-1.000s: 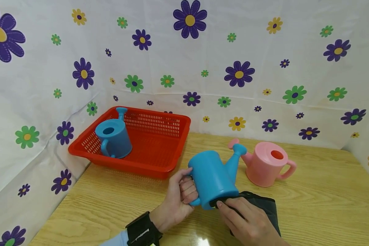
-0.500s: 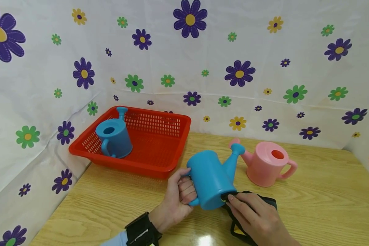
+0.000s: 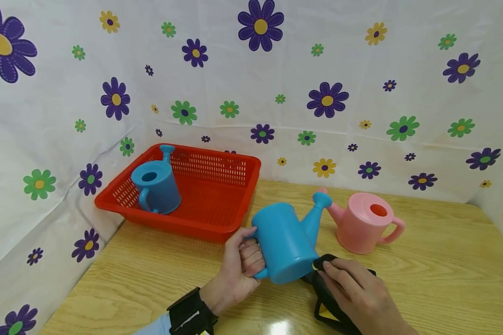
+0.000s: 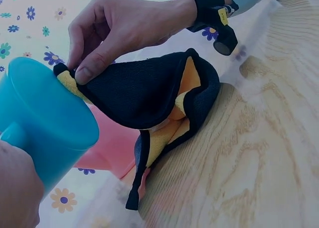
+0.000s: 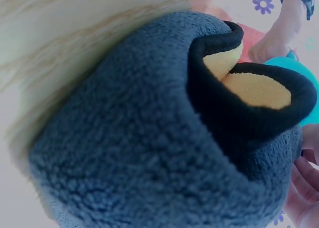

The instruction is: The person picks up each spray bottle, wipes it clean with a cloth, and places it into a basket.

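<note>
My left hand (image 3: 241,265) grips the handle of a blue watering can (image 3: 281,239), which is tilted with its base toward the lower right and its spout pointing up. With thumb and fingers, my right hand (image 3: 360,291) pinches the corner of a cleaning cloth (image 4: 134,91). That corner lies right at the edge of the can's base. Dark grey on one side and yellow on the other, the cloth has black edging and hangs in folds toward the table. In the right wrist view the cloth (image 5: 124,128) fills much of the picture and partly hides the can.
Behind the cloth a pink watering can (image 3: 360,228) stands upright on the wooden table (image 3: 436,265). At the back left, a red basket (image 3: 184,226) holds another blue watering can (image 3: 161,190). A flowered white sheet (image 3: 218,83) encloses the back and sides.
My right hand has drawn the cloth's edge from the underside of the base rightward to its rim. The held can has shifted slightly left.
</note>
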Demonstrator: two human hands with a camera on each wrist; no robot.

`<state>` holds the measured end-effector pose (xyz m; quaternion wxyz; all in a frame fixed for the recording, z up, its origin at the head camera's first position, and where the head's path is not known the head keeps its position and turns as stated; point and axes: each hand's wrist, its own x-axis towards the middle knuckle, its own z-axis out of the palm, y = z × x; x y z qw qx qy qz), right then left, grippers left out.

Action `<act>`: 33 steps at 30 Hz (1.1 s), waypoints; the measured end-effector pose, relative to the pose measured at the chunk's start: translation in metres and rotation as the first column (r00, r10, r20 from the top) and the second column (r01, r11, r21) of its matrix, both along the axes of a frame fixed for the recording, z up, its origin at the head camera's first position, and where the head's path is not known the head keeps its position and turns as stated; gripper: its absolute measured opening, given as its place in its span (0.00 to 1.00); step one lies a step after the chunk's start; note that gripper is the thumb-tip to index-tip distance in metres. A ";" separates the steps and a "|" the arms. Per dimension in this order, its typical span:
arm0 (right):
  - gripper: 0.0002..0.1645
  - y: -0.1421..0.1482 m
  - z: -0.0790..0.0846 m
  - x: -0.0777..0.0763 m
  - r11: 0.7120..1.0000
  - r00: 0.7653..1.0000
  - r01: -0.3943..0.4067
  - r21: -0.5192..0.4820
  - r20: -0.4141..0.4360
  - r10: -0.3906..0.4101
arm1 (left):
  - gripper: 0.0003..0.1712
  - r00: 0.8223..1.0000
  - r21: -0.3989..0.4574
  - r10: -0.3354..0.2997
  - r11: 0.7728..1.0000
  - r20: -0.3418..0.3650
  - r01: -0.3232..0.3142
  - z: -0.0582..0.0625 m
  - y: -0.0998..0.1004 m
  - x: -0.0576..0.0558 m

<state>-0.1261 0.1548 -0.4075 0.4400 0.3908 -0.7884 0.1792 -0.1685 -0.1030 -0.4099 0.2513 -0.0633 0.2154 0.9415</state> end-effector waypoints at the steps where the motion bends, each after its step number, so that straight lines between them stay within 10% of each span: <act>1: 0.28 0.000 0.000 0.000 1.000 1.000 -0.001 -0.003 0.001 0.001 | 0.30 1.000 0.000 -0.002 1.000 -0.003 0.002 0.000 0.000 0.000; 33: 0.24 -0.020 -0.006 0.003 0.991 0.992 -0.119 0.065 0.038 0.117 | 0.30 0.995 0.042 -0.029 0.999 -0.097 0.033 0.003 0.009 0.000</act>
